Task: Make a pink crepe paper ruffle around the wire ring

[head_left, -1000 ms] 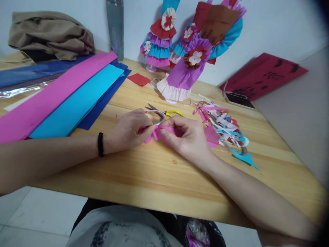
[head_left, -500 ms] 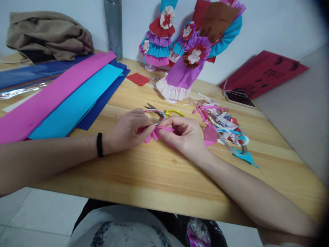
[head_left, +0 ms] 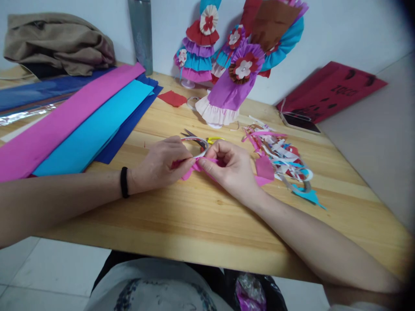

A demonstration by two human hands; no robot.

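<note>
Between my two hands, a strip of pink crepe paper (head_left: pixel 188 173) is bunched into small folds. The thumb and fingers of my left hand (head_left: pixel 165 162) pinch its left part. My right hand (head_left: pixel 228 164) pinches it a little to the right, fingertips close to the left ones. The strip's free end shows past my right hand. A roll of tape (head_left: pixel 206 149) stands just behind my fingertips, partly hidden by them. Behind it lie scissors (head_left: pixel 214 140) with yellow handles, blades pointing left.
Folded crepe sheets, pink (head_left: pixel 74 112) and turquoise (head_left: pixel 97 129), lie at left. Ruffled paper dresses (head_left: pixel 238 95) stand at the back. Paper scraps (head_left: pixel 275 149) and another tape roll (head_left: pixel 306 185) are at right, near a phone (head_left: pixel 300 122) and red bag (head_left: pixel 333 93).
My right hand has shifted slightly up and left, closer to the left one, covering more of the scissors' handles. The left hand keeps its pinch. The view has moved slightly.
</note>
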